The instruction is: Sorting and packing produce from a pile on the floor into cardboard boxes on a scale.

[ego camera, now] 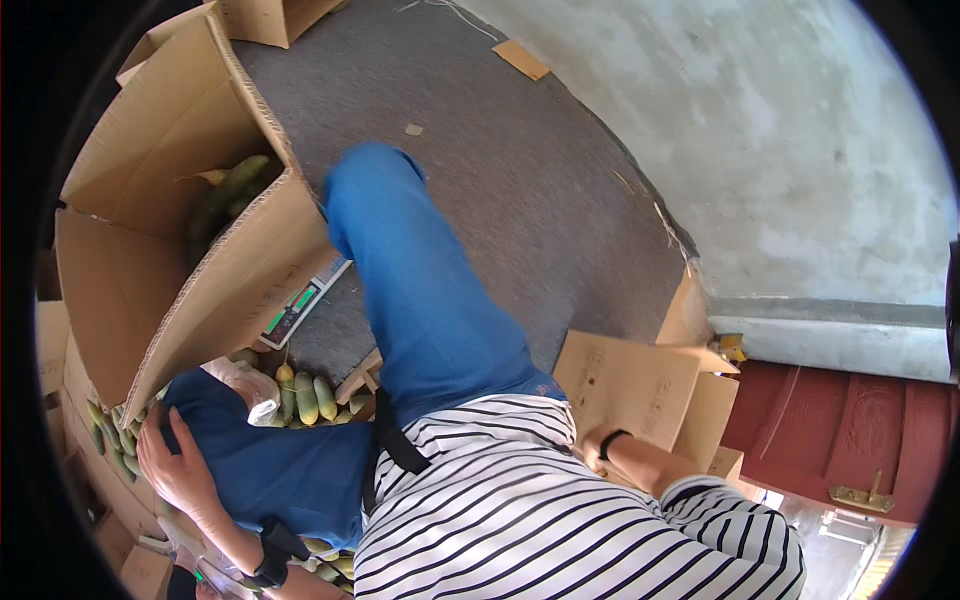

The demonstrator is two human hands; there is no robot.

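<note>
My left hand rests on my bent knee in blue trousers, fingers apart and holding nothing. Just above it stands a large open cardboard box. Green cucumbers lie inside, partly shadowed. A digital scale with lit green displays shows at the box's lower edge. My right hand is low at my side, against an upright cardboard box. Its fingers are partly hidden, so whether it grips the cardboard cannot be told.
More cucumbers lie on the floor between my legs, near a clear plastic bag. Further cucumbers are at the left. A concrete wall and a dark red door bound the right. Another person's hand shows at lower left.
</note>
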